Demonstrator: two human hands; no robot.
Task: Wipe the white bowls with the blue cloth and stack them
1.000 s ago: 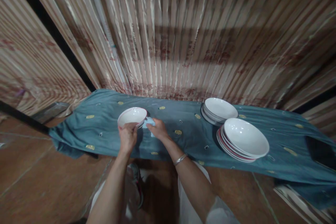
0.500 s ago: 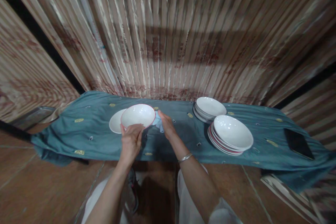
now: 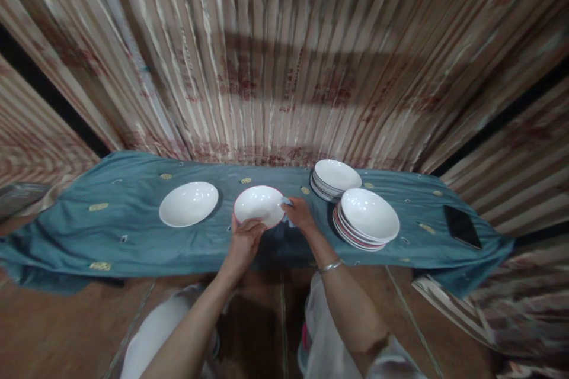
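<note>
My left hand (image 3: 244, 241) grips the near rim of a white bowl with a red edge (image 3: 258, 204), held a little above the teal cloth (image 3: 133, 237). At the bowl's right rim, my right hand (image 3: 300, 215) is closed on a small light-blue rag (image 3: 287, 204) that touches the rim. A bracelet sits on my right wrist. Another white bowl (image 3: 188, 204) lies alone on the cloth to the left.
Right of my hands stand a stack of red-rimmed white bowls (image 3: 368, 222) and, behind it, a stack of white plates (image 3: 336, 177). A dark phone (image 3: 462, 227) lies at the cloth's right end. Striped curtains (image 3: 284, 53) hang behind. Brown tiled floor lies below.
The view has swung left to right, so the bowl in my hands now sits nearer the stacks. The single bowl on the cloth to the left has come fully into sight.
</note>
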